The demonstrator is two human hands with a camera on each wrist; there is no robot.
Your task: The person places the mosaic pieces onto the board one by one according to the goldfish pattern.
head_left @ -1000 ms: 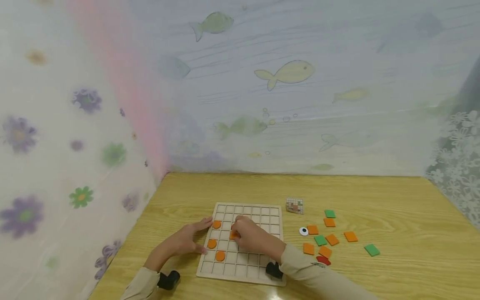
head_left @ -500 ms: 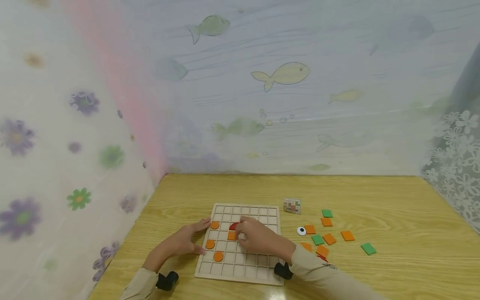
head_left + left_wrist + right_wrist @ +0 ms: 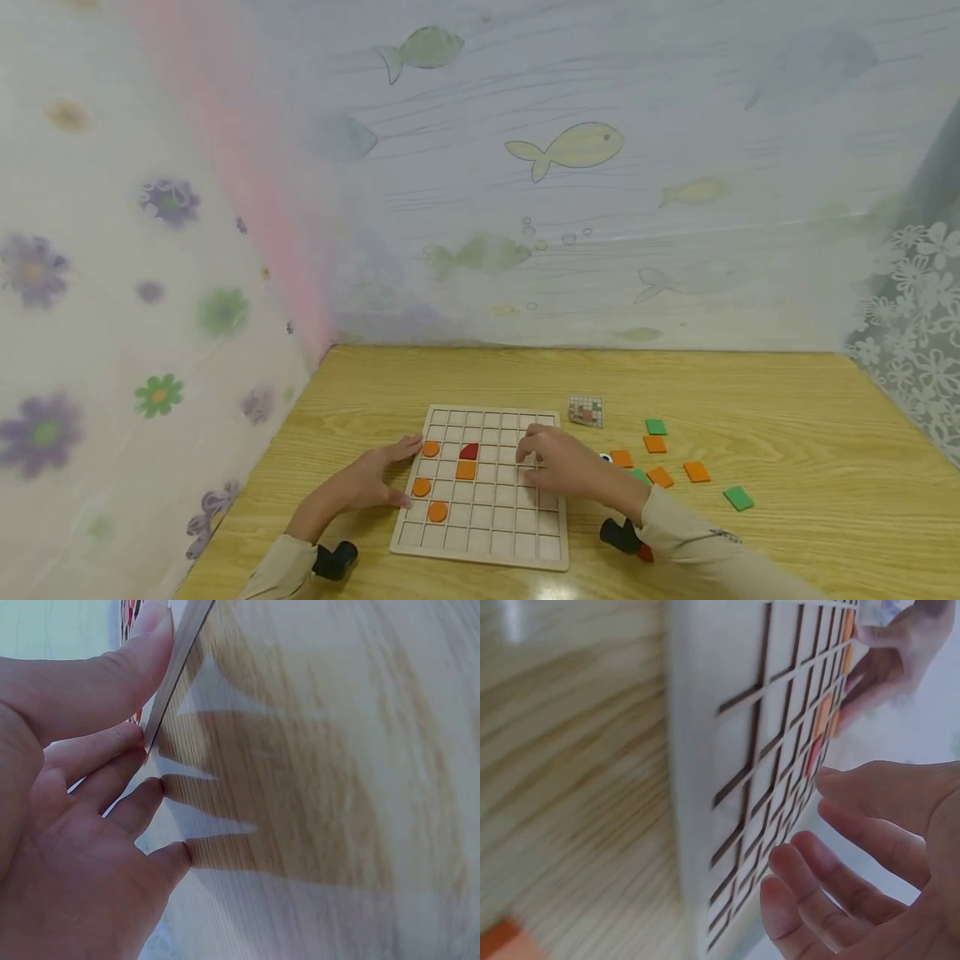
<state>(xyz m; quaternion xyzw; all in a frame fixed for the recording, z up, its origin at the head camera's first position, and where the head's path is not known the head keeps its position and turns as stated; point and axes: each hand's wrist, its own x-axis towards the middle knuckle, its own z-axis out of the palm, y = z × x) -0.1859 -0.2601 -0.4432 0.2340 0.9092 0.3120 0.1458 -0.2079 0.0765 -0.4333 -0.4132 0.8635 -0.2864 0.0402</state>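
Observation:
A wooden grid board (image 3: pixel 480 540) lies on the table. My left hand (image 3: pixel 367 481) rests at its left side, thumb and fingertips touching the edge; the left wrist view shows the thumb (image 3: pixel 112 690) against the board's rim. On the board are a red rounded piece (image 3: pixel 468 452), an orange square tile (image 3: pixel 466 471) directly below it, and orange discs (image 3: pixel 437 512) along the left columns. My right hand (image 3: pixel 566 465) hovers over the board's right side with loosely bent fingers (image 3: pixel 791 877), nothing between them.
Right of the board lie several orange squares (image 3: pixel 697 472) and green squares (image 3: pixel 738 498). A white eye disc (image 3: pixel 605 457) and a red piece (image 3: pixel 646 552) are partly hidden by my right arm. A small pattern card (image 3: pixel 586 411) sits behind the board's right corner.
My right hand has let go of the red piece area and moved right across the board, uncovering the red piece and orange square. The left hand has stayed at the edge.

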